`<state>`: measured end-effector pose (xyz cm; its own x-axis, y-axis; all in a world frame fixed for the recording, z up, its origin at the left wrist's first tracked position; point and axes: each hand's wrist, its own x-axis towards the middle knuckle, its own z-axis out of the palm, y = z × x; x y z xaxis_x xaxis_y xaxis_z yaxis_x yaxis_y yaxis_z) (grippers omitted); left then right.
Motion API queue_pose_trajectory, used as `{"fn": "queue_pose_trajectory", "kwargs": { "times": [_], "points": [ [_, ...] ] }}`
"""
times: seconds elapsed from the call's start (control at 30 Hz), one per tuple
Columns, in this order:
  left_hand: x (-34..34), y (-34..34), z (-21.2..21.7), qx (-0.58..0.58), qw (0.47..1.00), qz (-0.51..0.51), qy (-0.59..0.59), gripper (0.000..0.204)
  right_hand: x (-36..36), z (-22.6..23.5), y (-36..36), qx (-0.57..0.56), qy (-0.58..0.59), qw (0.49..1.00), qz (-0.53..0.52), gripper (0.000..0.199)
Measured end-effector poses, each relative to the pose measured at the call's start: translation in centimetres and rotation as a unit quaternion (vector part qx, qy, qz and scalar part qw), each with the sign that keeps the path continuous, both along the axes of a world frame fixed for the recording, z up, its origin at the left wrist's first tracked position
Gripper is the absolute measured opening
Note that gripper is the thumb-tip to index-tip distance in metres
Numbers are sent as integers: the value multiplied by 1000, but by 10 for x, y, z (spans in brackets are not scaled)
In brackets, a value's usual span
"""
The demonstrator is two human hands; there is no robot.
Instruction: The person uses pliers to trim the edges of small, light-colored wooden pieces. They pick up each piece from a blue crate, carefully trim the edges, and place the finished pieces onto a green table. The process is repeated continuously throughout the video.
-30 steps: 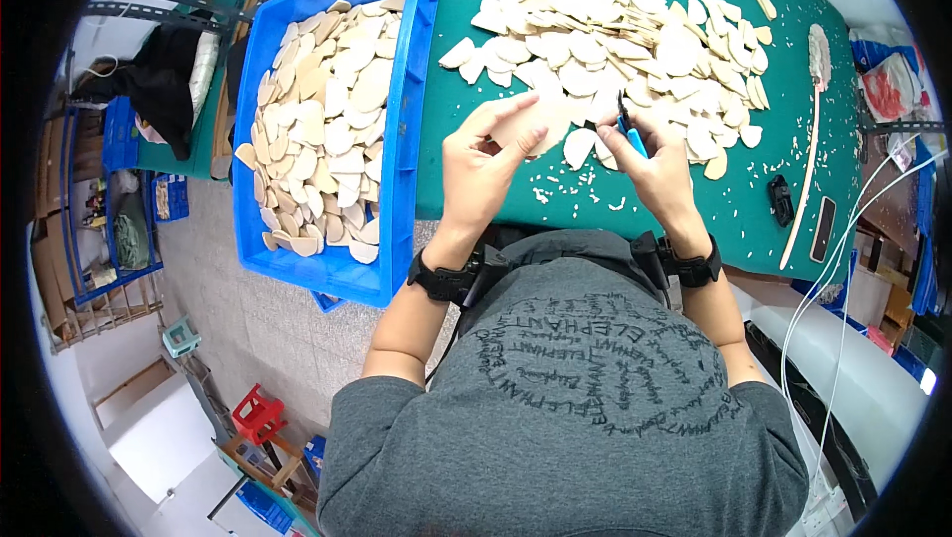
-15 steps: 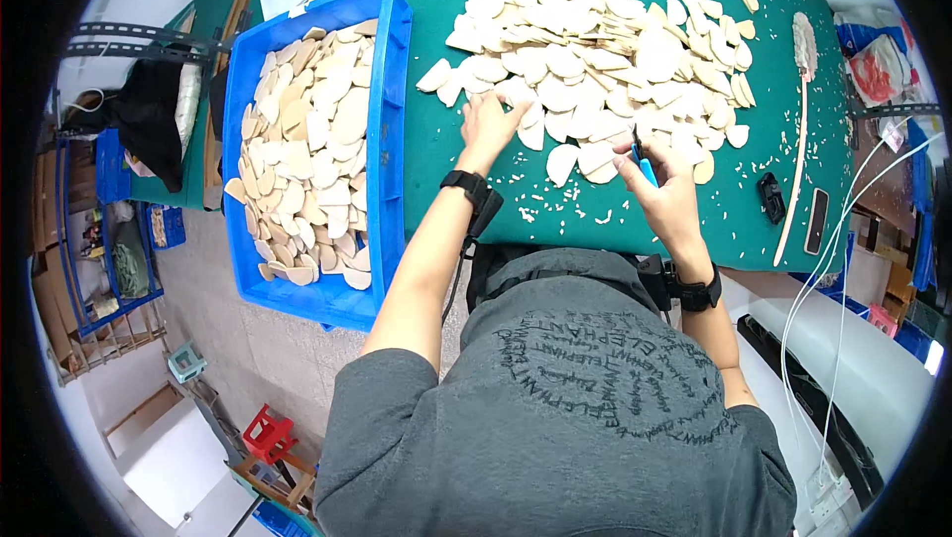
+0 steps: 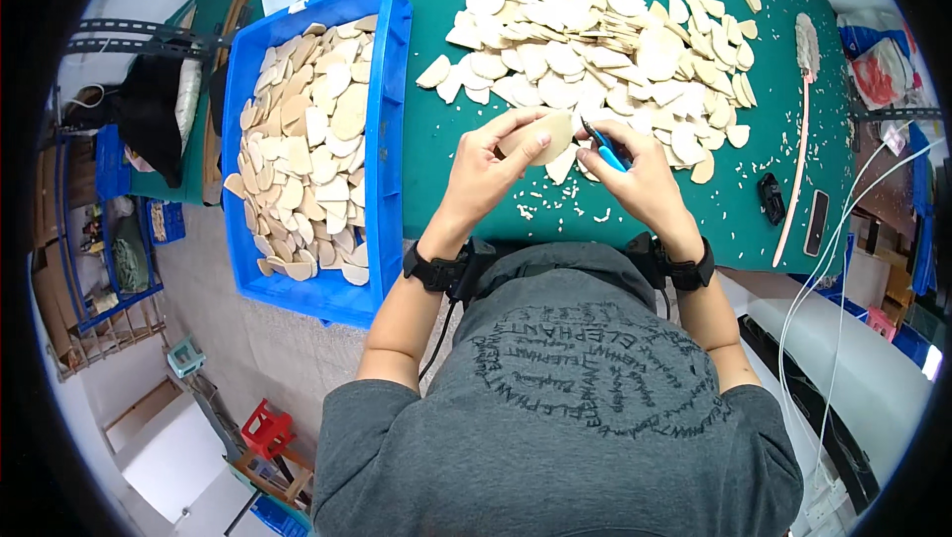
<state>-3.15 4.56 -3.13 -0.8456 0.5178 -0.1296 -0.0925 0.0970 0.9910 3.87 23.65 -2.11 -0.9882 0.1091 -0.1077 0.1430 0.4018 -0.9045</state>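
Observation:
My left hand (image 3: 478,175) grips a flat cream-coloured, rounded piece (image 3: 555,140) between thumb and fingers, raised near the table's front edge. Just to its right, my right hand (image 3: 650,185) is closed round blue-handled cutters (image 3: 610,156), whose dark, narrow tip points up beside the piece. Beyond both hands spreads a heap of similar cream pieces (image 3: 565,61), many of them half-round, on the green tabletop (image 3: 436,180). More such pieces fill a blue crate (image 3: 392,71) left of my left arm.
Small pale trimmings (image 3: 531,212) are strewn over the tabletop. Towards the right edge lie a black object (image 3: 771,198), a phone-like dark slab (image 3: 816,223) and a long-handled fuzzy duster (image 3: 805,51). White cables (image 3: 828,230) hang at the right. A red stool (image 3: 268,430) stands lower left.
My left hand has left the heap's near edge, coming back towards me with a cream piece. The right hand has moved left with the cutters, so both hands are now close together.

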Motion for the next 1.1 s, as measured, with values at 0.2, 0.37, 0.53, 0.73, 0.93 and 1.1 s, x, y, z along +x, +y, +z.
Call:
{"fn": "queue_pose_trajectory", "kwargs": {
  "times": [0.2,0.37,0.53,0.73,0.93,1.1],
  "points": [
    [9,-8,9,-19,997,12,72,31,0,-1,-8,11,27,999,30,25],
    [14,-10,16,-37,995,11,93,30,2,-2,-9,25,49,998,33,24],
    [15,-13,13,-55,985,8,162,31,2,6,-10,44,47,997,39,26],
    [16,-16,11,-58,984,6,167,31,3,3,-10,43,58,996,50,21],
    [19,-22,8,-41,991,10,127,32,6,-10,-15,-1,59,998,19,19],
    [2,-72,16,-113,971,186,98,29,5,-11,-4,-35,31,998,-41,18]
  ]
}}
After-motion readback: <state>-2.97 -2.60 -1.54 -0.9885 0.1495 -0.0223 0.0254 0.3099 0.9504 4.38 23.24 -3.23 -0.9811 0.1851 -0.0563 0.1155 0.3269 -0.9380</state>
